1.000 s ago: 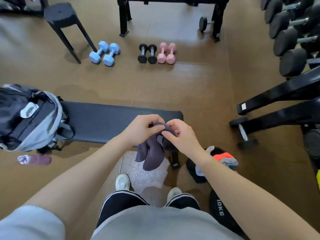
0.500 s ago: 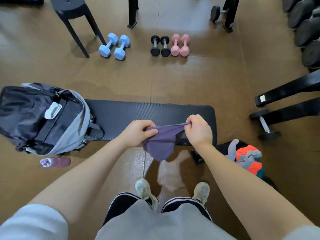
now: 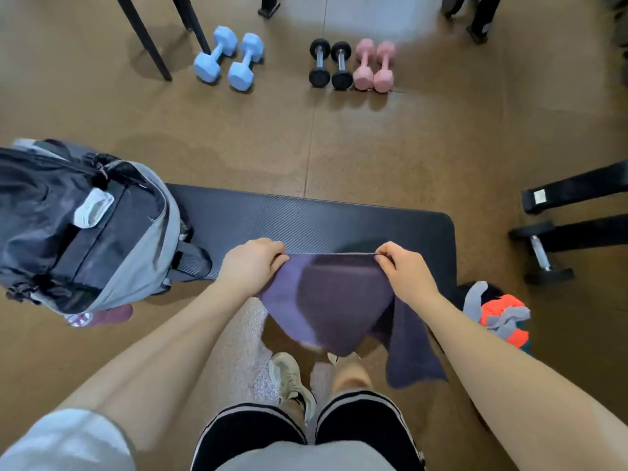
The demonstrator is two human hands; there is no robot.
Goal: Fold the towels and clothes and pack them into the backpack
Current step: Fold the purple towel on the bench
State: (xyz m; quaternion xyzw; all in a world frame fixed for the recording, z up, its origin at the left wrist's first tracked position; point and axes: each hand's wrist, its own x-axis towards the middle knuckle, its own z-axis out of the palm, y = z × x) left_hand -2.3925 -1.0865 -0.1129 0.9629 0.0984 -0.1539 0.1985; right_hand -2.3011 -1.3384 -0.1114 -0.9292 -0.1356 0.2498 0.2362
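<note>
A purple towel (image 3: 334,300) hangs stretched between my hands over the near edge of a black padded bench (image 3: 306,222). My left hand (image 3: 253,263) pinches its top left corner and my right hand (image 3: 404,270) pinches its top right corner. Its lower part droops in front of my legs. A black and grey backpack (image 3: 78,226) lies on the bench's left end, its top towards me. A heap of orange, grey and teal clothes (image 3: 503,316) sits on the floor right of the bench.
A dark red bottle (image 3: 102,316) lies on the floor under the backpack. Blue (image 3: 227,57), black (image 3: 329,64) and pink dumbbells (image 3: 373,66) line the floor beyond the bench. A black rack base and a dumbbell (image 3: 543,253) stand at right. Stool legs (image 3: 153,39) rise at top left.
My hands have pulled apart, spreading the bunched towel out wide by its top edge. The view has tilted down and moved closer to the bench.
</note>
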